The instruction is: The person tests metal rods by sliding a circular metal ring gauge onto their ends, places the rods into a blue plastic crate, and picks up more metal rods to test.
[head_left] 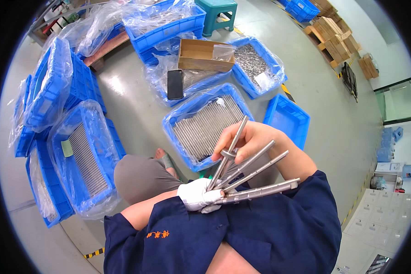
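In a white glove, my left hand (197, 196) is closed around a fanned bunch of several grey metal rods (256, 165) in front of my chest. My bare right hand (253, 139) pinches a small metal ring (228, 154), which appears to sit around one rod (240, 132) that stands steeper than the others. That rod's lower end reaches into the gloved hand. Beyond my hands is a blue crate (169, 132) lined with clear plastic, with rows of similar rods (205, 125) lying side by side in it. My right hand overlaps its near right corner.
A black phone (175, 85) and an open cardboard box (198, 61) rest on a plastic-covered crate farther off. Beside them is a crate of small metal parts (249, 59). An empty blue crate (290, 119) is at right; lined crates (93, 182) stand left. A green stool (219, 16) is behind.
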A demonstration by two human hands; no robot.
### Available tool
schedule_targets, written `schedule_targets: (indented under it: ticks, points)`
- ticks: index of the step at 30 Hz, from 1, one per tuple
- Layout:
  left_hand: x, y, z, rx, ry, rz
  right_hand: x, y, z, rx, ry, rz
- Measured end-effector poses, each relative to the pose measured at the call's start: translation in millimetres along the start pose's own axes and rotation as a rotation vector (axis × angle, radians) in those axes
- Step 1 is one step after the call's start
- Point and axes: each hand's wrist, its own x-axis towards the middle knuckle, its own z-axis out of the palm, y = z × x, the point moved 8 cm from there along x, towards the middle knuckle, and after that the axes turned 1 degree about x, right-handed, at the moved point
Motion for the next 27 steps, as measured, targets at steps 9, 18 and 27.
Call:
schedule_targets:
  ticks: [9, 18, 27]
  points:
    - [1, 8, 12, -0.022, -0.006, 0.015, -1, 11, 2, 0.082, 0.006, -0.033]
    - [1, -8, 9, 0.084, -0.018, -0.012, -67, -67, -100, 0.264, 0.491, -0.556]
    - [-27, 51, -52, -0.086, 0.426, 0.308, -44, -25, -83, -0.179, 0.865, -0.367]
